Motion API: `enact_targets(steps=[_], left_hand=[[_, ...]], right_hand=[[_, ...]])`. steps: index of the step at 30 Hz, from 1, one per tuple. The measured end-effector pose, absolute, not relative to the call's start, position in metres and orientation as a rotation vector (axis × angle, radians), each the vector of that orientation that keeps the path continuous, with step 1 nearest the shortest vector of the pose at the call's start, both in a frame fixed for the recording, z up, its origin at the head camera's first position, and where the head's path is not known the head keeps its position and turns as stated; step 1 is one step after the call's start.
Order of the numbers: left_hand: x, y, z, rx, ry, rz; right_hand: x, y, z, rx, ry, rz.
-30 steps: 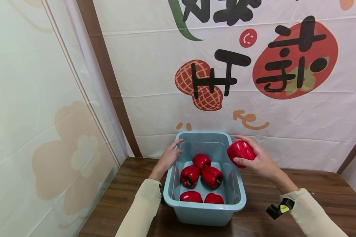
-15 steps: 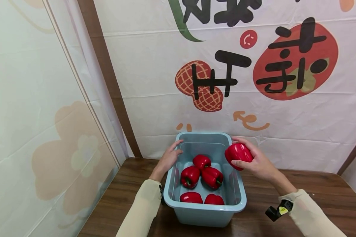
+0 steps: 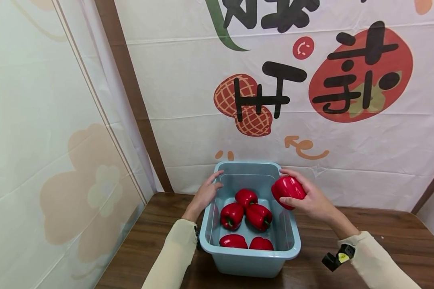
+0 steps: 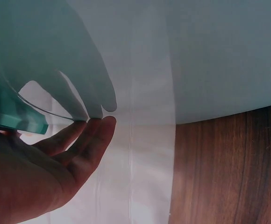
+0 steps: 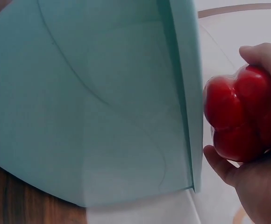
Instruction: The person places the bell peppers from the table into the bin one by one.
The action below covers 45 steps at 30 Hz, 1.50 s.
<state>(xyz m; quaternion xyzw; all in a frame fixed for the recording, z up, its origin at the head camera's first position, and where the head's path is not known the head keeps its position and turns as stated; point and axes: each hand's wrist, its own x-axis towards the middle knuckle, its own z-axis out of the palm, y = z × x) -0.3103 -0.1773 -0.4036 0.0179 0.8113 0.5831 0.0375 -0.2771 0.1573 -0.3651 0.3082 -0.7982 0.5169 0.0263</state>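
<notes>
A light blue plastic bin point(image 3: 247, 252) holds several red bell peppers, among them one bell pepper point(image 3: 232, 216) with its green stem showing. My right hand point(image 3: 312, 200) grips another red bell pepper point(image 3: 288, 192) above the bin's right rim, thumb on the near side. From the right wrist, that bell pepper point(image 5: 243, 112) shows its lobed end beside the rim. My left hand point(image 3: 204, 196) holds the bin's left rim. Seen from the left wrist, its fingers point(image 4: 86, 149) lie against the outer wall, and the rim hides part of the hand.
The bin stands on a dark wood table point(image 3: 376, 249), close to a white printed cloth point(image 3: 188, 120) hanging behind. A second printed cloth point(image 3: 76, 160) hangs along the left side. A black wrist device point(image 3: 338, 257) sits at the right sleeve.
My right hand has moved slightly left with the bell pepper, bringing it from beside the bin's right rim to over it. The left hand and the bin have stayed put.
</notes>
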Motion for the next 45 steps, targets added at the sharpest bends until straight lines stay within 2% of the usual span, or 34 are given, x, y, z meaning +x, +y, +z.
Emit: enact_targets(steps=[45], left_hand=[[-0.309, -0.176, -0.402, 0.045, 2.498, 1.772]], right_hand=[[-0.275, 0.131, -0.373, 1.064, -2.572, 1.628]])
